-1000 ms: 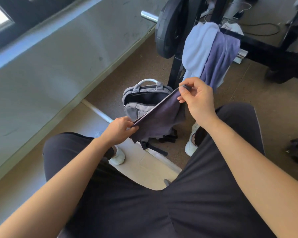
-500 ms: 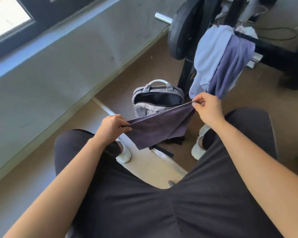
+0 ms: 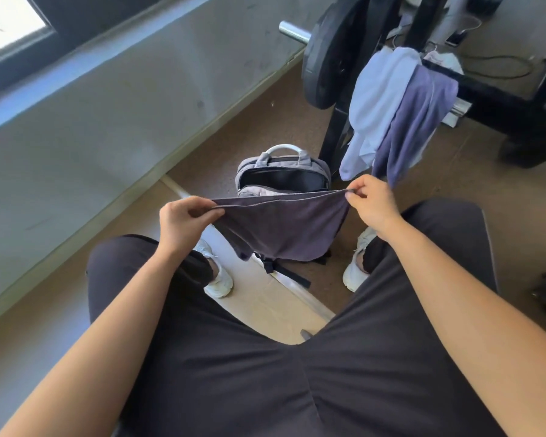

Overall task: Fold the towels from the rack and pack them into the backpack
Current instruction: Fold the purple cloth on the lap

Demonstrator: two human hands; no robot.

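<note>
While outstretched, towel (image 3: pixel 281 228) between fingers (image 3: pixel 200 210).

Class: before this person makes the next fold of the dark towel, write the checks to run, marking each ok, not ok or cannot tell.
1. Left hand pinches a top corner of the dark towel: ok.
2. Right hand pinches the other top corner: ok.
3. Top edge taut between them: ok.
4. Backpack main compartment open: ok.
5. Room left inside backpack: cannot tell.
6. Rack cleared: not ok, light blue towel and purple towel hang there.
</note>
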